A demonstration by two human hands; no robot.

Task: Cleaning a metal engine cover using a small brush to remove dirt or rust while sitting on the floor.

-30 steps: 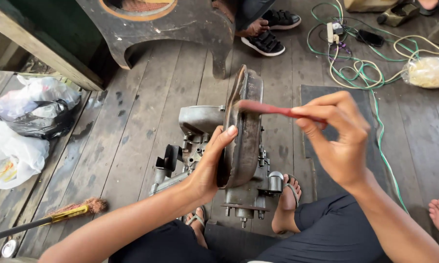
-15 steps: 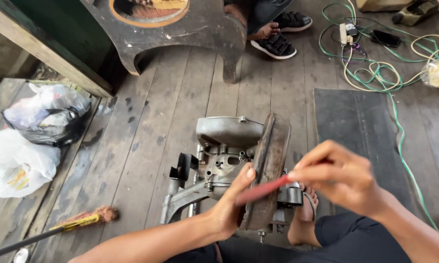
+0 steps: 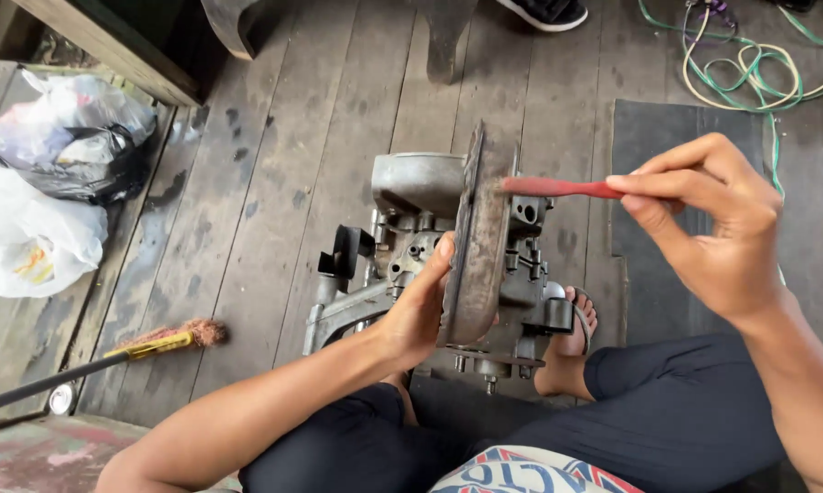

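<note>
— Left hand (image 3: 420,310)? 
— Clamped on plate (image 3: 480,246), upright against engine (image 3: 402,246) on floor (image 3: 274,183).
— Right hand (image 3: 703,228)? 
— Pinching red brush (image 3: 557,187); raised since a moment ago, tip now touching plate's top edge. Brushing ongoing, probably.

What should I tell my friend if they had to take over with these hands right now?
Left hand: steadies the flat metal plate, thumb on its near face, holding it on edge against the grey engine block.
Right hand: pinches a red-handled brush, its tip at the plate's upper edge.
The engine block sits on the wooden floor between the person's legs, a bare foot beside it.
Off to the left lie plastic bags and a long tool with a yellow grip; cables lie top right.
Done: plate propped up, brush on it. How clean it is cannot be told.
</note>
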